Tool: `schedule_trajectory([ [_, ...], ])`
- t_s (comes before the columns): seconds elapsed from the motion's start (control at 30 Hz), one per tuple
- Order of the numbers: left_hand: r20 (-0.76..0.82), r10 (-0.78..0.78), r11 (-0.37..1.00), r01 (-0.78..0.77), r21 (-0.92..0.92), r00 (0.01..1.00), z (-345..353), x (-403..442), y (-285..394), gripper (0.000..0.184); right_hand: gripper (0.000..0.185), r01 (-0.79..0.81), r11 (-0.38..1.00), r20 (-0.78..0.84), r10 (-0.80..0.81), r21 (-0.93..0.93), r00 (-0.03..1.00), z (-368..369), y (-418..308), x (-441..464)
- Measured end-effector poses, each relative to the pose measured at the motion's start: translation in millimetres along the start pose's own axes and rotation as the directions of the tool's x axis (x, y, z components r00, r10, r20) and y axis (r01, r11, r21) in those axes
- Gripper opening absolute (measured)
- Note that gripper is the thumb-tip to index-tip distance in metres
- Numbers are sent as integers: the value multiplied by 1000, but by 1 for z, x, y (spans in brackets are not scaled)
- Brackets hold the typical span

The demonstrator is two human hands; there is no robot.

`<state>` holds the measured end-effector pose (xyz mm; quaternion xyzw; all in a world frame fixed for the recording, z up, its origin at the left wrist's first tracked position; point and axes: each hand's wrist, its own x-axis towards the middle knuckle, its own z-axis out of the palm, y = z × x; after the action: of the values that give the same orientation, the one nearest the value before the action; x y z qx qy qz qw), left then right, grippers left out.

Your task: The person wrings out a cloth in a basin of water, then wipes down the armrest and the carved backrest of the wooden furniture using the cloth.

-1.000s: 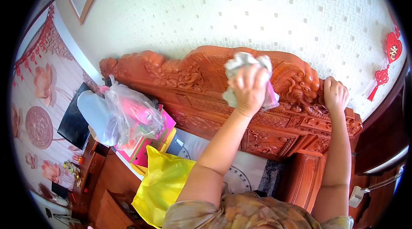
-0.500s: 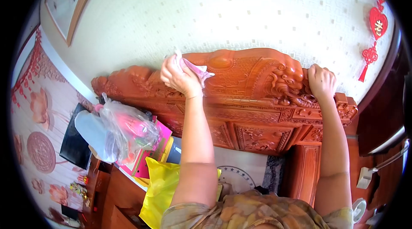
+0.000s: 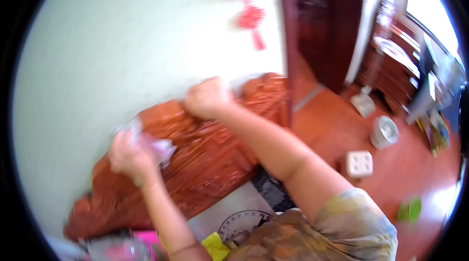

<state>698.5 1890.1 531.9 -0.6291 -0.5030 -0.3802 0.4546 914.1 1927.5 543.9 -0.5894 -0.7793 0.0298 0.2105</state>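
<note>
My left hand point(image 3: 131, 156) is closed on a crumpled pink and white cloth point(image 3: 159, 147) at the top edge of the carved wooden bench back point(image 3: 195, 168). Farther right, my right hand point(image 3: 207, 97) has its fingers curled over the same carved top edge, gripping the wood. Motion blurs both hands and the cloth.
A red hanging ornament point(image 3: 251, 16) is on the pale wall. To the right are a doorway, a wooden cabinet point(image 3: 391, 60), a white round bin point(image 3: 384, 132), a white stool point(image 3: 359, 164) and a green object point(image 3: 409, 210). Yellow and pink bags lie low at the left.
The view has swung right, bringing the doorway and floor items into sight. My left hand has gone leftward along the bench top with the cloth, then stands nearer my right hand, which keeps holding the wood.
</note>
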Motion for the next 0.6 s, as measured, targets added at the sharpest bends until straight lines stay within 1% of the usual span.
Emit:
schedule_trajectory([
  [0.03, 40, -51, 996, 48, 72, 998, -7, -1, -11, 19, 30, -20, 1000, -19, 21, 16, 1000, 6, 3, 2],
  [0.07, 17, -58, 993, 56, 109, 998, -7, -9, -28, 19, 31, 4, 998, -94, -9, -58, 996, 18, 8, 7],
  [0.1, -11, -50, 977, 51, 209, 999, -4, -19, -51, 20, 32, -66, 998, -81, 66, 1, 995, 11, 7, 4],
  [0.13, -57, -33, 977, 44, 209, 998, 0, -34, -82, 23, 34, -64, 998, -104, 62, -14, 993, 22, 10, 11],
  [0.17, -72, -56, 963, 73, 261, 996, -5, -48, -108, 24, 34, -72, 997, -100, 71, -7, 992, 20, 8, 8],
  [0.2, -49, -112, 932, 122, 341, 992, -8, -58, -125, 26, 37, -63, 998, -113, 62, 1, 992, 20, 7, 7],
  [0.23, -77, -100, 921, 122, 371, 992, -3, -71, -152, 24, 40, -48, 999, -123, 50, 12, 991, 20, 6, 6],
  [0.27, -96, -81, 931, 110, 347, 992, -6, -67, -148, 24, 40, -58, 998, -123, 60, 12, 991, 21, 6, 5],
  [0.33, -116, -52, 945, 87, 315, 992, -11, -58, -128, 25, 38, -48, 999, -178, 52, 26, 983, 21, 6, 3],
  [0.4, -127, -299, 855, 325, 405, 946, -9, -43, -94, 24, 37, -56, 998, -172, 59, 23, 983, 20, 7, 3],
  [0.43, -142, -255, 892, 289, 348, 956, 5, -45, -95, 25, 36, -47, 999, -158, 49, 18, 986, 19, 7, 2],
  [0.5, -139, -81, 976, 107, 191, 987, 18, -32, -59, 25, 36, -38, 999, -156, 39, 16, 987, 18, 11, 0],
  [0.53, -142, -35, 990, 53, 128, 989, 22, -23, -32, 24, 35, -43, 999, -182, 43, 5, 982, 21, 12, 2],
  [0.57, -143, 13, 997, -2, 81, 990, 20, -14, -4, 22, 34, -37, 999, -205, 37, 3, 978, 24, 8, 4],
  [0.6, -80, 7, 993, 2, 115, 997, 12, -6, 22, 21, 33, -30, 1000, -160, 28, -8, 987, 22, 7, 4],
])
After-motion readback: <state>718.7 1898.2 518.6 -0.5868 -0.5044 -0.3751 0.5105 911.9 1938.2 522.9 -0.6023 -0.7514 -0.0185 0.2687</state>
